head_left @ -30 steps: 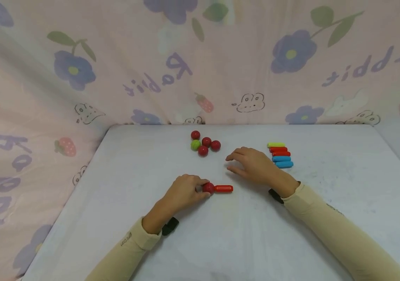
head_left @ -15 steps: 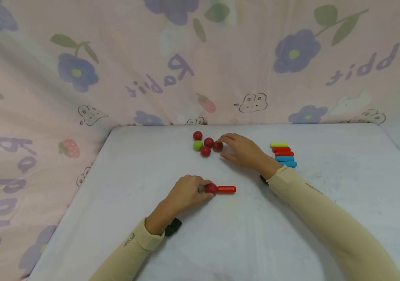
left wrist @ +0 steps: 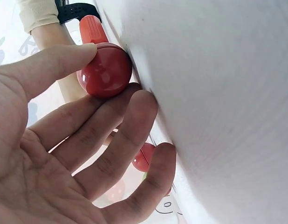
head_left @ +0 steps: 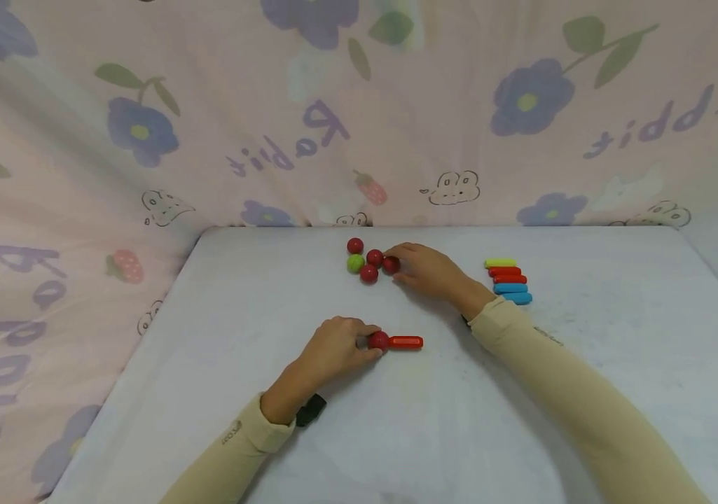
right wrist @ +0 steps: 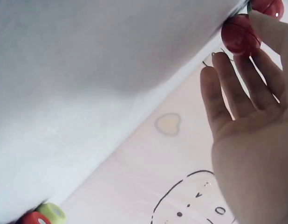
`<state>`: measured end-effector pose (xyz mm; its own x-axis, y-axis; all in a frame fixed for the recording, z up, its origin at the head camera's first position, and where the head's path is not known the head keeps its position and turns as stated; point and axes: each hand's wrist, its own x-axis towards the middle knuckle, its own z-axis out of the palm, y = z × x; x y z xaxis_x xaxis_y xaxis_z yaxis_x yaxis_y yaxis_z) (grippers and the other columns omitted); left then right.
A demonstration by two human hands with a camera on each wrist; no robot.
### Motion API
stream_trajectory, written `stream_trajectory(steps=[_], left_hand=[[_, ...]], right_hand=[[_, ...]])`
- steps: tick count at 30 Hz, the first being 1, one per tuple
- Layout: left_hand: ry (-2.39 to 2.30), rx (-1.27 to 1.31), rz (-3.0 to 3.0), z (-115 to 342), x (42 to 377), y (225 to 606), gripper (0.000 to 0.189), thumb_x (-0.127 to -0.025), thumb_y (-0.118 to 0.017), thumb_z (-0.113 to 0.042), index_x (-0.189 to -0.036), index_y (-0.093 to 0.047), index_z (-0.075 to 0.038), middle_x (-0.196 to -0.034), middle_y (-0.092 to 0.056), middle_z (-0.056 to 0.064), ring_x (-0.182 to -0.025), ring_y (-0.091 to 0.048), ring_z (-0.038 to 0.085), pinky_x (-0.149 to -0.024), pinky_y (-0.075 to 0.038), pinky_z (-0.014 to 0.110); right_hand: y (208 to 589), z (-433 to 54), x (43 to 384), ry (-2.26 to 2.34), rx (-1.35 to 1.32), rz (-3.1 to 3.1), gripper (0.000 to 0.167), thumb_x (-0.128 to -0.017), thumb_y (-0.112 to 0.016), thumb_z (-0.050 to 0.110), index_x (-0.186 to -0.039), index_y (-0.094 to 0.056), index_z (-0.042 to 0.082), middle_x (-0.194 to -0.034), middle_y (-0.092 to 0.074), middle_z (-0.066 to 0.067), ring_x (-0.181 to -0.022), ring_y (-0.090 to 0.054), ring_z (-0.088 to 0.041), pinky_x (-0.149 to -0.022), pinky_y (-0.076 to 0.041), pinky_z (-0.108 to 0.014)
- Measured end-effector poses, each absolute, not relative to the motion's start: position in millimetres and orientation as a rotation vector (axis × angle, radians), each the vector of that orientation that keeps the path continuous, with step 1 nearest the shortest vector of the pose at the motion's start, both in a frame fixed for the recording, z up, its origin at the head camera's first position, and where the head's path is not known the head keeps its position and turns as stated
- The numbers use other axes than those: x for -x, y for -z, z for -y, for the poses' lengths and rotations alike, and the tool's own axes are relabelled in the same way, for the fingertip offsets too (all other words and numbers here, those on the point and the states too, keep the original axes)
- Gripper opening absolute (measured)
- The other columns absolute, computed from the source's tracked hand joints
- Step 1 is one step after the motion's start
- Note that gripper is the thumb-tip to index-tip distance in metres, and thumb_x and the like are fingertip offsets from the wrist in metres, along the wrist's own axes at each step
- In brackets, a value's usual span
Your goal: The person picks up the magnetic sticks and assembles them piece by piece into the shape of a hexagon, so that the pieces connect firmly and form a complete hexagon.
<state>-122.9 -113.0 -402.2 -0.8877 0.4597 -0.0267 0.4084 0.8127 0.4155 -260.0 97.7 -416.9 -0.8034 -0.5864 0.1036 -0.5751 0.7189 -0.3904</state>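
Note:
My left hand [head_left: 336, 346] pinches a glossy red ball [head_left: 379, 341] between thumb and fingers on the white table. A faceted red stick [head_left: 405, 342] lies end-on against that ball's right side. In the left wrist view, a seam shows on the red ball [left wrist: 106, 72], and the other fingers are spread loosely beside it. Farther back, my right hand [head_left: 429, 271] has thumb and fingertips around another red ball [head_left: 390, 265], the rightmost of a small cluster. The right wrist view shows this red ball [right wrist: 239, 35] between thumb and fingers, close to the table surface.
Left of the right hand sit three more red balls, one of them here [head_left: 368, 274], and a green ball [head_left: 355, 263]. Right of it lies a row of short sticks: yellow [head_left: 500, 263], red [head_left: 504, 271] and blue [head_left: 511, 288]. A patterned curtain [head_left: 308, 175] hangs behind the table.
My right hand has moved back and left to the cluster, and its fingers have closed around the rightmost red ball. The left hand keeps its pinch on the ball by the red stick.

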Motion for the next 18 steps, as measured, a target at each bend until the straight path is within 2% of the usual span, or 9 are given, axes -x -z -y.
stream_trajectory(steps=[5,12,18], left_hand=[[-0.590,-0.684,-2.870,111.5,122.6,401.3,0.035,-0.087,-0.077,-0.027,-0.118,-0.074,-0.011,-0.100,-0.076,0.002,-0.080,-0.060,0.012,-0.072,-0.049,0.027],[-0.567,-0.650,-2.864,111.0,122.0,399.9,0.036,-0.086,-0.078,-0.028,-0.118,-0.074,-0.013,-0.102,-0.076,0.002,-0.085,-0.063,0.013,-0.077,-0.053,0.030],[-0.585,-0.665,-2.869,111.1,122.1,400.5,0.035,-0.086,-0.078,-0.027,-0.117,-0.075,-0.012,-0.101,-0.077,0.001,-0.080,-0.060,0.011,-0.072,-0.049,0.026]], right_hand=[[418.8,-99.7,258.7,0.691,0.981,-2.874,0.045,-0.091,-0.072,0.021,-0.133,-0.060,0.010,-0.136,-0.060,-0.009,-0.130,-0.054,-0.027,-0.112,-0.043,-0.047],[420.9,-100.6,257.3,0.737,0.971,-2.874,0.043,-0.090,-0.074,0.021,-0.130,-0.063,0.011,-0.130,-0.062,-0.008,-0.122,-0.057,-0.025,-0.108,-0.046,-0.046],[418.9,-100.1,254.6,0.732,0.949,-2.869,0.044,-0.090,-0.075,0.021,-0.130,-0.062,0.010,-0.128,-0.064,-0.008,-0.118,-0.060,-0.025,-0.107,-0.047,-0.046]])
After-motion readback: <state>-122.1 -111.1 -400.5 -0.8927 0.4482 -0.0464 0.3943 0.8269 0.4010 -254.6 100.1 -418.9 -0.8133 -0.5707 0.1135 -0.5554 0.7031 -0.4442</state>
